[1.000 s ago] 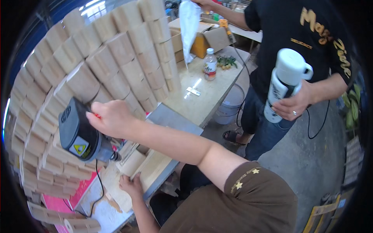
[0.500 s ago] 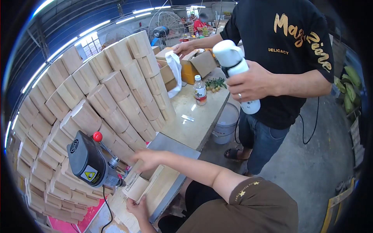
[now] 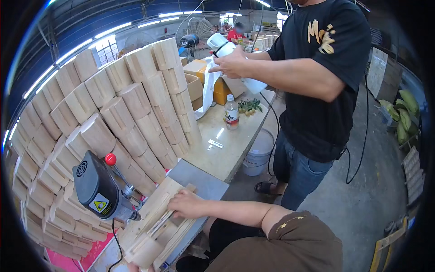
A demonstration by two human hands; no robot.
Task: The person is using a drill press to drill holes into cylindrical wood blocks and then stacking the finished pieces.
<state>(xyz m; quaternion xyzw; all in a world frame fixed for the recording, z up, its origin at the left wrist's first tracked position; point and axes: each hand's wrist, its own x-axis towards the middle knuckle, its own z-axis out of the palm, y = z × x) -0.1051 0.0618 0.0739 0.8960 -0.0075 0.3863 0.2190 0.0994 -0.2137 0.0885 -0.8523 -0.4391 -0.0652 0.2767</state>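
A pale wooden block with a rounded end and a long groove lies on the drill press's wooden bed, just below the drill chuck. My left hand grips its near end, mostly cut off by the lower edge of the picture. At the far end of the groove, my right hand has its fingers curled down; a thin dark-edged strip runs under them, and what exactly they hold is hidden. The grey drill press stands left of my hands, its red-knobbed lever raised.
A tall wall of stacked wooden blocks rises behind the drill. On the table stand a plastic bottle, small fruit with leaves and cardboard boxes. A person in black holds a white flask beside a bucket.
The wooden block has shifted toward the lower left, away from the drill bit, with my left hand. My right hand has moved right and down. The other person has brought the flask left, toward the boxes.
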